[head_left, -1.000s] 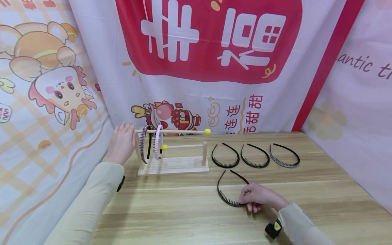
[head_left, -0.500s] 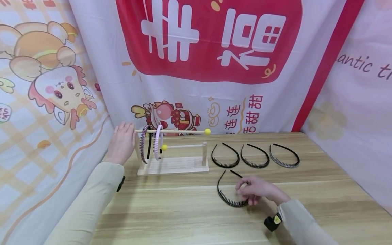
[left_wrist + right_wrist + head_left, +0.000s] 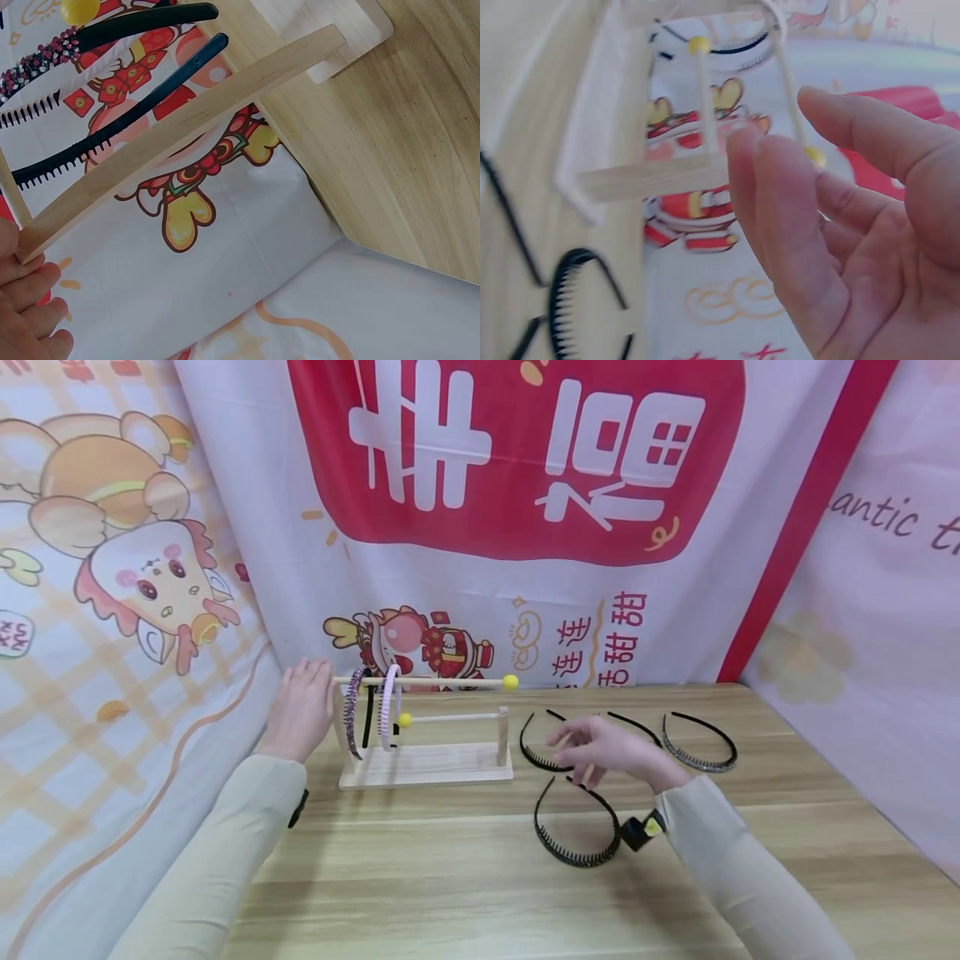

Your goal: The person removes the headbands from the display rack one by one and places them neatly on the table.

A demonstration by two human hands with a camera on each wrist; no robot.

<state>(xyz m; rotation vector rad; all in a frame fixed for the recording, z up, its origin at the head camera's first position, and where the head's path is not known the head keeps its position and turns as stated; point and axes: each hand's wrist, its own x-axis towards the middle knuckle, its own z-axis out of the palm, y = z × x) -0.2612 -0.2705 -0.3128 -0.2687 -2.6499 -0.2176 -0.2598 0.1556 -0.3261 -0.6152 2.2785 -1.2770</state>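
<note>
My left hand (image 3: 300, 714) rests at the top of the wooden stand's (image 3: 427, 768) left post. In the left wrist view its fingertips touch the end of that post (image 3: 187, 124). On the stand's upper rod hang a purple glittery headband (image 3: 350, 714) and a pale pink headband (image 3: 387, 710). My right hand (image 3: 603, 747) hovers over the table with loosely bent fingers, holding nothing. It partly covers two dark toothed headbands (image 3: 542, 764) in the back row. Nearer lies a dark toothed headband (image 3: 579, 859). The right wrist view shows the bare palm (image 3: 885, 292) facing the stand.
A silvery-black headband (image 3: 708, 767) lies farther right on the wooden table (image 3: 420, 885). The stand's upper rod ends in a yellow ball (image 3: 510, 682), and a lower rod has another yellow ball (image 3: 405, 720). Printed cloths hang behind and on both sides.
My right hand has let go of the near headband and moved up and back over the rear row. That headband stays on the table. My left hand stays at the stand.
</note>
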